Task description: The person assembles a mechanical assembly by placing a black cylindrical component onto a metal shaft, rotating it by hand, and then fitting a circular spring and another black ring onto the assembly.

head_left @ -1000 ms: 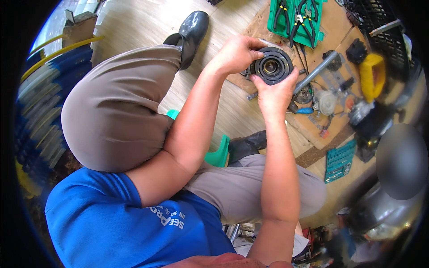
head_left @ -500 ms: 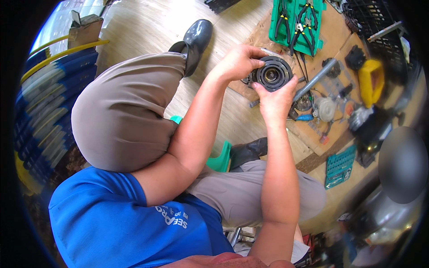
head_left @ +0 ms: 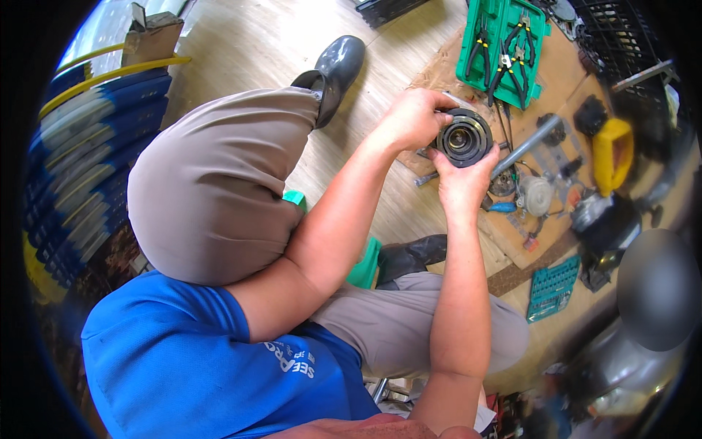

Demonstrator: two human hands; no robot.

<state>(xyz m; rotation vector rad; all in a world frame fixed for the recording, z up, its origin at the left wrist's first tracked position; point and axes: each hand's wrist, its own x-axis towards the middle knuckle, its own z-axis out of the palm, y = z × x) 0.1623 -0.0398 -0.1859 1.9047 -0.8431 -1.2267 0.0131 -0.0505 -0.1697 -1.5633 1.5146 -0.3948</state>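
Both my hands hold a round black mechanical part with concentric rings, like a pulley or clutch (head_left: pixel 466 137), over the cardboard's near-left edge. My left hand (head_left: pixel 417 118) grips its upper-left rim, fingers curled on top and partly hidden. From below, my right hand (head_left: pixel 466 183) holds the lower rim, thumb at the left and fingers around the right side. The ringed face with a hollow centre faces up. A grey metal tube (head_left: pixel 528 146) lies just right of my right hand.
Cardboard (head_left: pixel 431 73) covers part of the floor. On it lie a green case (head_left: pixel 474 22) of pliers (head_left: pixel 504 62), a blue-handled tool (head_left: pixel 502 208), a pale round part (head_left: pixel 536 194) and a yellow container (head_left: pixel 613 157). A teal tool case (head_left: pixel 553 289) and black crate (head_left: pixel 621 44) are at the right.
The whole view has shifted, so hands and surroundings appear lower and further right. Both hands keep their hold on the round black part, with little visible change in grip.
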